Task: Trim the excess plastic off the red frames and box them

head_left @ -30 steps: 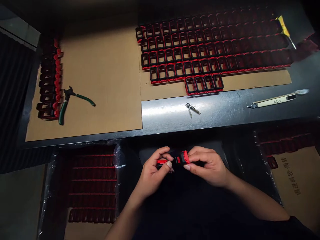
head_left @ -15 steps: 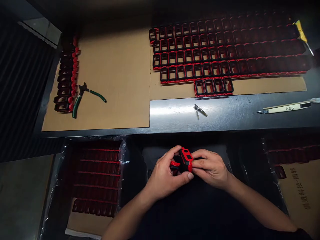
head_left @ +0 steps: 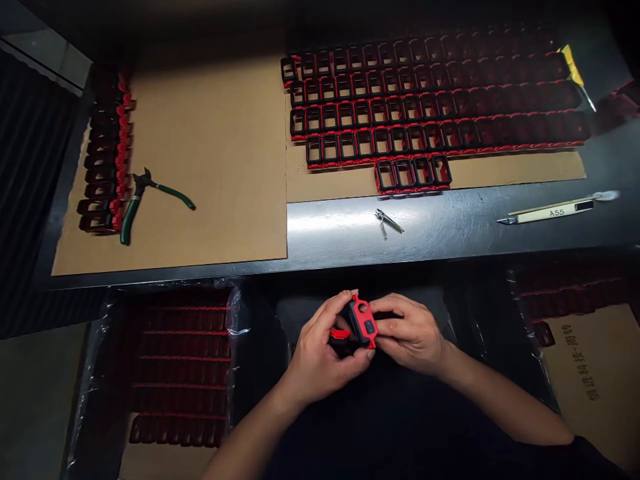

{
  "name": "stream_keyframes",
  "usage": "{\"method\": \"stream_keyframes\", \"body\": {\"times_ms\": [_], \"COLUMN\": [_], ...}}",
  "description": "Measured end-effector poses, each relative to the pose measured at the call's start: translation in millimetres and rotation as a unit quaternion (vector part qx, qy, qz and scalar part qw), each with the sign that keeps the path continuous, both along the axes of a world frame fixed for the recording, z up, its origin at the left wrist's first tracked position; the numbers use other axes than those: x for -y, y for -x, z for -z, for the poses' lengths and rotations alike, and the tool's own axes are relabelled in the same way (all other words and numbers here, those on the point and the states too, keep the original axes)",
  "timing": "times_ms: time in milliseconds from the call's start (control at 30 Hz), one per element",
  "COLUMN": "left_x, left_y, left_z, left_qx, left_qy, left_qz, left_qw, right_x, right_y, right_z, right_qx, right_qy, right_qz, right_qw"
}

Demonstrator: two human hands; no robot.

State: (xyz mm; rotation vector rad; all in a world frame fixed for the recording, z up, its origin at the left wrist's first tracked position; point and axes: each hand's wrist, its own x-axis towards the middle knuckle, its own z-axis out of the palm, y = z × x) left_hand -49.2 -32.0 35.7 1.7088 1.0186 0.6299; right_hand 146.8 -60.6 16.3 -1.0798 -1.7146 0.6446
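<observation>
My left hand (head_left: 325,347) is closed around a red-and-black plastic frame (head_left: 361,319) in front of the bench. Its red face, with a round hole and a small black rectangle, is turned up and to the right. Another red piece (head_left: 341,335) shows inside the left palm; whether it belongs to the same frame I cannot tell. At the frame's right side my right hand (head_left: 407,333) has its fingers bent and pressed against the edge. Those fingertips are partly hidden behind the frame, so anything small between them cannot be made out.
Rows of similar frames (head_left: 381,177) stand on cardboard (head_left: 215,153) across the bench, with another column (head_left: 103,193) at left. Green-handled cutters (head_left: 143,181), nail clippers (head_left: 390,220), a cutter knife marked A55 (head_left: 555,213) and a yellow-handled tool (head_left: 570,63) lie around. Lined bins flank me.
The frame has tilted in my hands, and its red face with the hole shows more fully. The whole view has shifted, moving the bench leftward in the picture.
</observation>
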Motion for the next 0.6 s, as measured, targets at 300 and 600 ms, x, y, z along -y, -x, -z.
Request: {"method": "stream_keyframes", "body": {"times_ms": [300,600], "left_x": [-3.9,-3.4], "left_y": [3.6,6.6], "left_z": [1.0,2.9], "left_qx": [-0.013,-0.051], "left_qy": [-0.144,-0.183], "left_qz": [0.046,0.073], "left_qw": [0.988,0.979], "right_x": [1.4,8.7], "right_y": [0.9,-5.4], "right_z": [0.1,-6.2], "right_qx": [-0.002,-0.237], "right_qy": [0.014,0.301], "right_qz": [0.024,0.013], "right_qw": [1.000,0.923]}}
